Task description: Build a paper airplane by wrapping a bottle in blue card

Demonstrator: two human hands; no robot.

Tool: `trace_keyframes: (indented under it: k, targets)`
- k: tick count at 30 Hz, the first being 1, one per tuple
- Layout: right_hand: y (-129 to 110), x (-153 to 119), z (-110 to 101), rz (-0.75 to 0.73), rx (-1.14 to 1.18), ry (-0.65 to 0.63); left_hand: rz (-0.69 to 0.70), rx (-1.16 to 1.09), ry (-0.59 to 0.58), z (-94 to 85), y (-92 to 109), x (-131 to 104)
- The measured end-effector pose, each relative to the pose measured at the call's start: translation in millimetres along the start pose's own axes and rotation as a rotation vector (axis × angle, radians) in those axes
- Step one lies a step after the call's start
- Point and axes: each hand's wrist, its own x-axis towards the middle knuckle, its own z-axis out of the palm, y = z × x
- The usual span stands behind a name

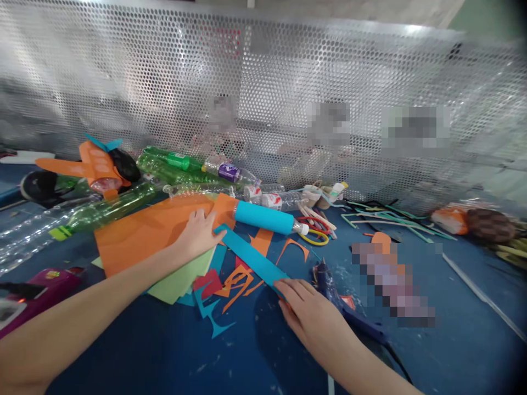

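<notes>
A mesh screen [164, 88] stands behind a blue surface [123, 351], which carries a broad orange sheet [135, 236], plastic bottles [111, 211], a glue gun [329, 285] and a blue-wrapped bottle [263, 218]. The left hand [197, 233] lies on the sheet, fingers slightly spread, thumb at the far end of a blue strip [255, 255]; whether that grip pinches the strip cannot be told. The right hand [308, 312] seems to pinch the near end between thumb and fingers. The strip — the piece being worked — slants between the hands, on the near side of the wrapped bottle, with orange scraps [239, 278] beside it. The step looks like steadying or straightening the strip, and the next move seems to call for an even hold on both ends, without creasing.

Shapes beyond the screen are lost in its holes. Pixelation covers most of an object right of the glue gun, leaving an orange end [381, 241] clear. The frame cuts off a purple device [45, 291]; the right fingers hide the strip's near tip.
</notes>
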Motion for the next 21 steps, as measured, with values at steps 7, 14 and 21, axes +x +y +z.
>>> trace_keyframes:
  k: [7,14,21]
  targets:
    - [0.0,-7.0,8.3,-0.234,-0.217,0.143,0.051,-0.060,0.097,4.2,-0.5,-4.4]
    - [-0.4,0.0,6.4,-0.075,-0.115,0.181,0.085,-0.294,0.032,2.8,0.4,0.1]
    - [-6.7,-5.0,-16.5,-0.066,0.232,0.313,-0.031,-0.896,0.033,-24.0,35.7,-5.8]
